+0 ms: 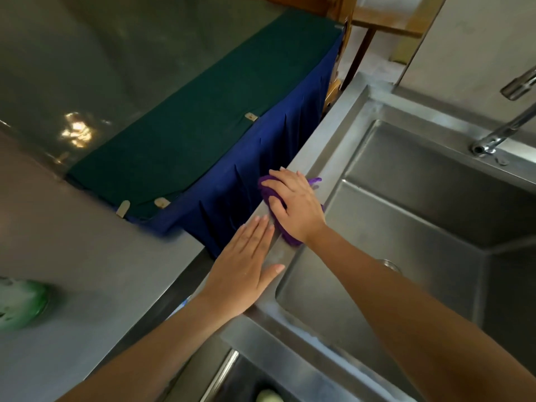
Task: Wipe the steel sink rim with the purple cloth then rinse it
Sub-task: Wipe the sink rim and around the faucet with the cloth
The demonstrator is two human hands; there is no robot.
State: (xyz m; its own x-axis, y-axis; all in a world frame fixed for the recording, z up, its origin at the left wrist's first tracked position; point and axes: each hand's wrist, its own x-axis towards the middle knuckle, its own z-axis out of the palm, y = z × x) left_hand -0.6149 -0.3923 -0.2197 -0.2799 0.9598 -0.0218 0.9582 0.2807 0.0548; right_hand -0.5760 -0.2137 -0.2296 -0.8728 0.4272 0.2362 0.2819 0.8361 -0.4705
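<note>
Right hand (295, 204) presses crumpled purple cloth (268, 195) onto brushed steel rim (327, 140)

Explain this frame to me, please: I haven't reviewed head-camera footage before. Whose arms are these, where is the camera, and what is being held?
There is no machine here. A person wears one wide-angle camera on the head, looking forward and down, so the two bare arms entering from the bottom are their own. The right hand presses a purple cloth flat on the steel sink rim, which looks like wiping. The left hand lies open and flat on the same rim, nearer the body, holding nothing. To the right is the sink basin, with the tap at its far edge; no water is visibly running. Left of the rim hangs a blue cloth under a green cover.
</note>
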